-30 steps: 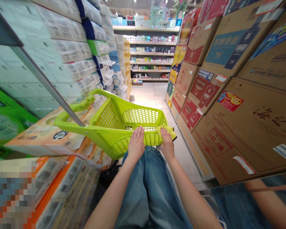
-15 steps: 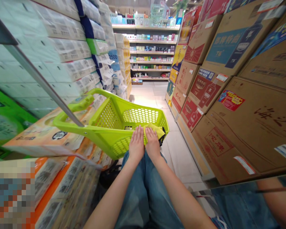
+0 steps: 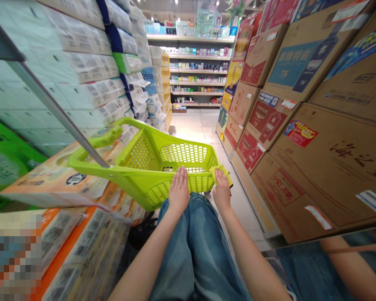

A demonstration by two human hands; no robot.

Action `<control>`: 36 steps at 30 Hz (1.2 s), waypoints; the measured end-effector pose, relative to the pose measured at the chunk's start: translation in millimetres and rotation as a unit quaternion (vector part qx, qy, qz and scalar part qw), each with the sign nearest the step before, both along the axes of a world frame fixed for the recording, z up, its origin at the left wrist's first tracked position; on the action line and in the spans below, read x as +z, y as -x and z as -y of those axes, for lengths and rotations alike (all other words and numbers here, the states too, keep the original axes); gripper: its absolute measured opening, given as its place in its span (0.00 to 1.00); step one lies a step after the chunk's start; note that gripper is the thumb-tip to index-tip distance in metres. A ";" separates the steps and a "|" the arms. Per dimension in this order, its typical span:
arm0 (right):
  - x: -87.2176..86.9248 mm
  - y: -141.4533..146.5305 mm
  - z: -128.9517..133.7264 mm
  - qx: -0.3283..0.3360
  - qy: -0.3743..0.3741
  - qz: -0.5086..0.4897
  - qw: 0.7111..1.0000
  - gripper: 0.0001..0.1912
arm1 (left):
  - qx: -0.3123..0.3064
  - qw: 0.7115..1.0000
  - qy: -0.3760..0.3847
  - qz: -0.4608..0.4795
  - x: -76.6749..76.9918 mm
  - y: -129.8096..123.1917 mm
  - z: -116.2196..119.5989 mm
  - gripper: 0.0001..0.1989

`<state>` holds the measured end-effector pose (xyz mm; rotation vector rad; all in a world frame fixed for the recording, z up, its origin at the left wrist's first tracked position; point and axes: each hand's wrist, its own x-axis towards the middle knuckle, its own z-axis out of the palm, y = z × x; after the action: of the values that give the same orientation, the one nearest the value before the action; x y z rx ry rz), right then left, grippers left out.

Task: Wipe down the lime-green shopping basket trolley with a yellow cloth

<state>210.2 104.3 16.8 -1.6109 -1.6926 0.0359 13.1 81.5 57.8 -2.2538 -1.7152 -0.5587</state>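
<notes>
Between stacked cartons point(image 3: 326, 154) and tissue packs point(image 3: 90, 62), our left hand point(image 3: 179, 192) lay flat and empty at the stiff green basket's point(image 3: 144, 170) near rim, while our right hand point(image 3: 222, 190) held a seemingly soft, light yellow cloth point(image 3: 213, 170), best pinched in folds, at its end.

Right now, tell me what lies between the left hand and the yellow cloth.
Only the green basket's bare rim separates left hand from yellow cloth, in the head view.

Before you, the basket point(image 3: 138, 177) lies crosswise over your lap's far edge. Wrapped packs point(image 3: 90, 62) are stacked to your left, cartons point(image 3: 332, 154) to your right. Between them the floor point(image 3: 191, 121) runs to shelves point(image 3: 197, 71) lined with goods.
</notes>
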 end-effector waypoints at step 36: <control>28.2 100.9 12.1 0.113 0.010 0.014 0.993 0.37 | 0.021 1.000 0.010 0.002 2.9 -4.7 0.4 0.33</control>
<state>109.2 92.3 45.0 -1.4335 -1.8948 0.1427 17.8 81.1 60.7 -2.2251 -1.7734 -0.5389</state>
